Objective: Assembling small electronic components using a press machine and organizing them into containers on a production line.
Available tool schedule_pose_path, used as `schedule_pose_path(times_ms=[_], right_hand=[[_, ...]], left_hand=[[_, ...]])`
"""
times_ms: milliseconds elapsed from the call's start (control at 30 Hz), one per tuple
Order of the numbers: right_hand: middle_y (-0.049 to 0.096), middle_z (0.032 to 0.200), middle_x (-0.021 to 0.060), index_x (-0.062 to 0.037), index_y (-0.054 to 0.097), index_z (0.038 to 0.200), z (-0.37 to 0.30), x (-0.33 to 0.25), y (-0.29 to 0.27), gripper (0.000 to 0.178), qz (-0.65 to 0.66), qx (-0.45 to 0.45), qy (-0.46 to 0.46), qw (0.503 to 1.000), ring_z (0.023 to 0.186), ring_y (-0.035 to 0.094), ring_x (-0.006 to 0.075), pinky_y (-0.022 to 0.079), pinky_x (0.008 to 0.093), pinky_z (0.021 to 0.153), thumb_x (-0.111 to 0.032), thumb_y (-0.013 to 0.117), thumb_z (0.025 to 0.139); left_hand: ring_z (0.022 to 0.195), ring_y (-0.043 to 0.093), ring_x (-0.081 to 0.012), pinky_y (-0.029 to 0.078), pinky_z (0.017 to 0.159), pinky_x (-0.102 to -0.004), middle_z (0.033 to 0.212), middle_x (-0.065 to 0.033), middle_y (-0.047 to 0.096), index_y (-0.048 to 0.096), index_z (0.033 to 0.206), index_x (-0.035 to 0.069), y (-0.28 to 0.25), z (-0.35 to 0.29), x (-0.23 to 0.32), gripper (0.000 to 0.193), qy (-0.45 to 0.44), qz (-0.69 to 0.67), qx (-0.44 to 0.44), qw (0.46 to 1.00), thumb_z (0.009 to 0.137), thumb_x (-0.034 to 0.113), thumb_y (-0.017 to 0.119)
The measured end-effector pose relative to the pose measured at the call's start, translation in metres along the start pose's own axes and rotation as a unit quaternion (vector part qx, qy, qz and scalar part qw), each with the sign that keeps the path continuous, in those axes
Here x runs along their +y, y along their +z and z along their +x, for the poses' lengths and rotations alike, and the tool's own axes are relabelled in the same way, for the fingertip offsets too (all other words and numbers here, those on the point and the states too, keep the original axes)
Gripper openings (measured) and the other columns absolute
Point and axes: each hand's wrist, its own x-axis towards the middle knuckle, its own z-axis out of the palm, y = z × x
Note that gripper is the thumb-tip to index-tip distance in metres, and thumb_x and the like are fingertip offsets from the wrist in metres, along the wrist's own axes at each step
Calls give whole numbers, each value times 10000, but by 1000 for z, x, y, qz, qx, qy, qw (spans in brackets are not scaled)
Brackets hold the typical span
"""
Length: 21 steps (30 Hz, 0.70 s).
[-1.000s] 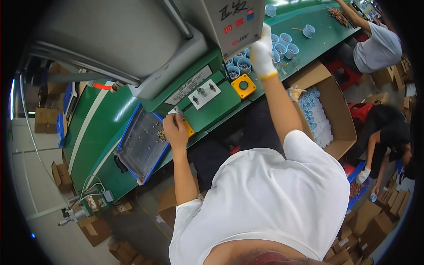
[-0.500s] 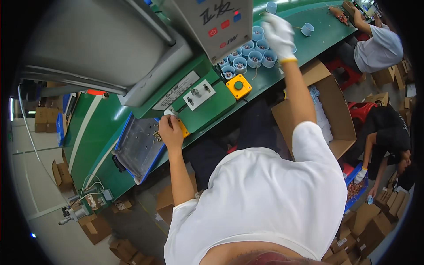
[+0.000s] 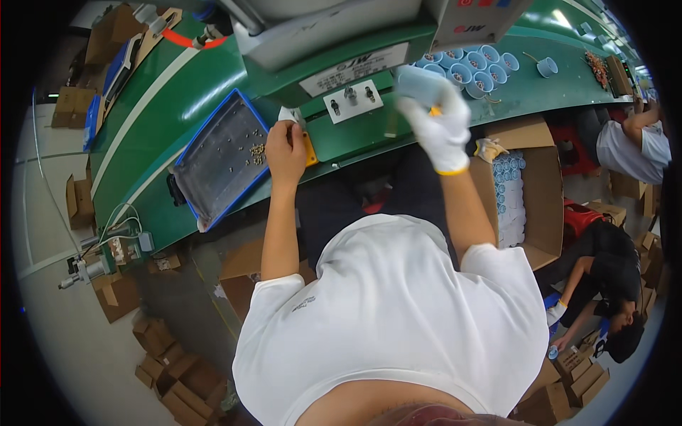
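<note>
My right hand point(image 3: 439, 135), in a white glove, grips a light blue plastic cup point(image 3: 418, 84) above the green machine base, to the right of the fixture. Both hand and cup are smeared by motion. A white plate with small metal fixture pins point(image 3: 351, 98) lies under the machine's head. My bare left hand point(image 3: 286, 155) is closed, fingertips together beside a small white piece point(image 3: 289, 113) and a yellow button box point(image 3: 310, 150); what its fingers hold is hidden. Left of it stands a blue-rimmed tray point(image 3: 226, 160) with small brass-coloured parts point(image 3: 257, 153).
Several light blue cups point(image 3: 477, 84) with parts inside crowd the green bench at the right; one cup point(image 3: 547, 67) stands apart. An open carton point(image 3: 543, 192) of stacked cups stands by my right arm. Co-workers sit at the right, one in black point(image 3: 614, 263). The machine head point(image 3: 334, 42) overhangs the bench.
My right hand has come from the far cups back toward the fixture and now carries a light blue cup. My left hand stays by the yellow box. The whole view has shifted.
</note>
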Motion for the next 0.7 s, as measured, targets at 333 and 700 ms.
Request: schedule_pose_path(times_ms=[333, 700], right_hand=[[780, 989, 120, -35, 707, 1028, 14, -8, 70, 490, -119, -90, -34, 988, 823, 776, 319, 631, 399, 769, -382, 959, 792], [742, 932, 98, -94, 769, 1050, 25, -30, 75, 447, -228, -123, -141, 956, 820, 732, 344, 609, 454, 752, -404, 925, 768]], left_hand=[[797, 663, -375, 508, 730, -468, 861, -180, 683, 696, 1005, 1, -2, -1, -1, 150, -23, -21, 4, 1000, 1050, 144, 684], [845, 669, -366, 512, 747, -459, 902, -172, 697, 704, 1025, 14, -6, -6, 6, 100, 6, -14, 15, 1000, 1038, 111, 683]])
